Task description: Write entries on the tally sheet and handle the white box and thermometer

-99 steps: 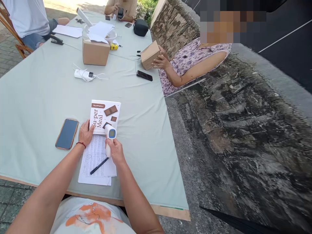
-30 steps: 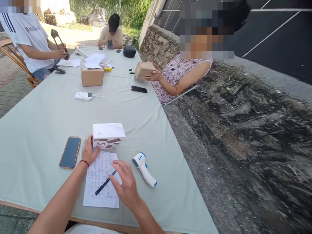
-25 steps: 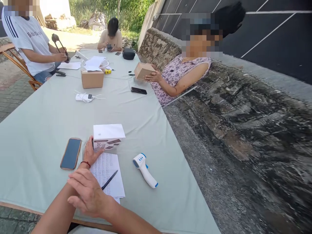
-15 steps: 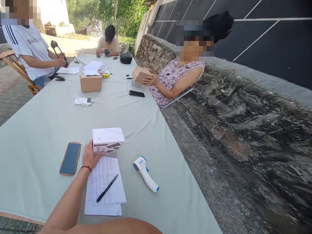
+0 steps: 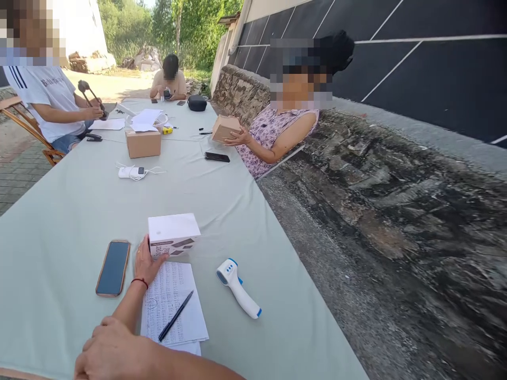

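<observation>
My left hand (image 5: 147, 261), with a red cord bracelet at the wrist, grips the near left corner of a white box (image 5: 174, 227) with brown print, thumb on the front face. The box rests on the table just beyond some handwritten sheets (image 5: 166, 298). A black pen (image 5: 176, 315) lies slantwise on these sheets. Across my left forearm lies my right hand (image 5: 114, 351), back upward, knuckles bent and fingertips hidden. To the left of the box is a phone (image 5: 113, 268) with a dark screen. A white and blue infrared thermometer (image 5: 240, 287) lies to the right.
Farther up the cloth-covered table (image 5: 71, 221) are a white device with a cable (image 5: 132, 172), a cardboard box (image 5: 143, 145), a black phone (image 5: 217, 157) and a black case (image 5: 197, 103). Three people sit around it; the one at right holds a cardboard box (image 5: 225, 128).
My right hand has come into view at the bottom, over my left forearm. My left hand keeps its grip on the white box. The whole view has shifted slightly.
</observation>
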### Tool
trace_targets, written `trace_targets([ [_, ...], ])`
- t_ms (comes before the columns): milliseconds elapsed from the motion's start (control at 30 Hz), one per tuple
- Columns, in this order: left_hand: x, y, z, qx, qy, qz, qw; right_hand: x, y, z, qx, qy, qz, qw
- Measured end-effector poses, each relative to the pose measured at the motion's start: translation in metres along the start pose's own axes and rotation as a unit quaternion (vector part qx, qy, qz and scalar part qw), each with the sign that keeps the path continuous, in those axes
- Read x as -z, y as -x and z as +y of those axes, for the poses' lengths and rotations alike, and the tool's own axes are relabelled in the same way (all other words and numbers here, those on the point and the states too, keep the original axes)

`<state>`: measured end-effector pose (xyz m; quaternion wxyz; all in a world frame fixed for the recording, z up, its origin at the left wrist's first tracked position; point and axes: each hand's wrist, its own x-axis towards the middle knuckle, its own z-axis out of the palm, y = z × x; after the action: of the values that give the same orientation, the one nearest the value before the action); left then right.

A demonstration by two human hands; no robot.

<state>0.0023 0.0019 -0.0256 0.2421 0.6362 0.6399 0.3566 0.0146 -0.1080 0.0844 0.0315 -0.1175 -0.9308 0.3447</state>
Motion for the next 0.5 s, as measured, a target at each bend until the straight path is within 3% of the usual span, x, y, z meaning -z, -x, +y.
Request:
trace_targets([
  [167, -0.001, 0.001, 0.001, -0.026, 0.003, 0.022, 0.999, -0.003, 0.040, 0.032, -0.108, 0.013, 0.186, 0.976],
  [267, -0.001, 0.000, 0.001, -0.042, 0.002, 0.033, 0.999, 0.000, 0.055, 0.040, -0.168, 0.031, 0.247, 0.954],
  [367, 0.001, -0.001, 0.001, -0.035, -0.007, 0.020, 0.999, -0.004, 0.048, 0.034, -0.162, 0.051, 0.224, 0.960],
  [500, 0.005, -0.001, 0.007, -0.025, -0.013, 0.007, 1.000, -0.006, 0.025, 0.003, -0.075, 0.042, 0.134, 0.987],
])
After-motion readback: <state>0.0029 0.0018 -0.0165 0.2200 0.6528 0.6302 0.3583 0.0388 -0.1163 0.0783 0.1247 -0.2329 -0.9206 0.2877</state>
